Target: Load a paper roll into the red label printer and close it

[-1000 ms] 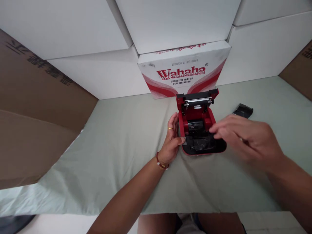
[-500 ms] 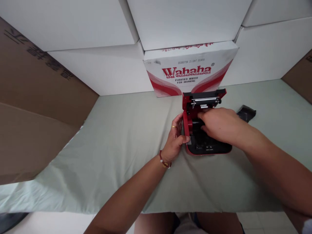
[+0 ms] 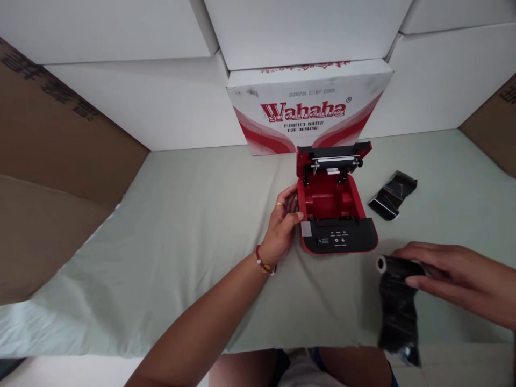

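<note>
A red and black label printer (image 3: 337,236) stands on the cloth with its lid (image 3: 334,150) raised and its red inner bay exposed. My left hand (image 3: 284,226) grips the printer's left side, thumb on the front corner and fingers along the wall. To the right of the printer, my right hand (image 3: 447,269) pinches a roll of black film (image 3: 399,267) between thumb and fingers. The roll has a pale hollow core, and a loose crinkled strip hangs from it past the table's front edge. A separate piece of black film (image 3: 393,194) lies right of the printer.
A Wahaha water carton (image 3: 308,115) stands behind the printer, against stacked white boxes (image 3: 141,102). Brown cardboard (image 3: 60,140) rises on the left, with another brown box (image 3: 494,131) at the far right. A pale green cloth (image 3: 193,226) covers the table.
My right hand has lifted the black roll out of the printer bay and carried it right and towards me. My left hand stays on the printer.
</note>
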Tool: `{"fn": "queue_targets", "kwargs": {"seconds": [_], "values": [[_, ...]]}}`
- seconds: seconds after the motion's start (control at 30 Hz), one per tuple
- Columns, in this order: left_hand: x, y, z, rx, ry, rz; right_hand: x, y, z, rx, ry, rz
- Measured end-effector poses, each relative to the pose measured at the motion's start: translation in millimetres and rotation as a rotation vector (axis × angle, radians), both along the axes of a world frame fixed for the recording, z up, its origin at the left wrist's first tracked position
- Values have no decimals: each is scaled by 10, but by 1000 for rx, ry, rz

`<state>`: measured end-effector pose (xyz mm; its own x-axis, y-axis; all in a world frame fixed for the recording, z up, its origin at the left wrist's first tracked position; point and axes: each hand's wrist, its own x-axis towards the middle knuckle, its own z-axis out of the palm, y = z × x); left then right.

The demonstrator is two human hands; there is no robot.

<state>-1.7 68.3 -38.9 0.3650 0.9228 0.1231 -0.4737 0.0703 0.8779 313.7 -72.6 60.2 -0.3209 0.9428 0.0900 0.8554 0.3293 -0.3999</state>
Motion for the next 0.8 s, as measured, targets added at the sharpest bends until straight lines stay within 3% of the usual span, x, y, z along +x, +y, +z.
{"fn": "queue_targets", "kwargs": {"seconds": [0.07,0.1,0.2,0.27,0.37,0.53,0.8], "values": [[4,-12,7,-15,-4,-3,-44,90,-120,-164,132,40],[5,-20,8,-16,-15,-2,-61,147,-152,-194,171,-18],[12,-35,-15,-31,-51,32,-82,355,-180,-72,77,-354],[20,-30,-50,-74,-43,94,-91,511,-194,4,-50,-468],[31,-8,-97,-146,-3,163,-121,708,-259,-10,-207,-455],[19,1,-98,-188,-11,118,-99,762,-378,29,-428,-414],[29,15,-107,-136,18,145,43,729,-502,57,-310,-380]]}}
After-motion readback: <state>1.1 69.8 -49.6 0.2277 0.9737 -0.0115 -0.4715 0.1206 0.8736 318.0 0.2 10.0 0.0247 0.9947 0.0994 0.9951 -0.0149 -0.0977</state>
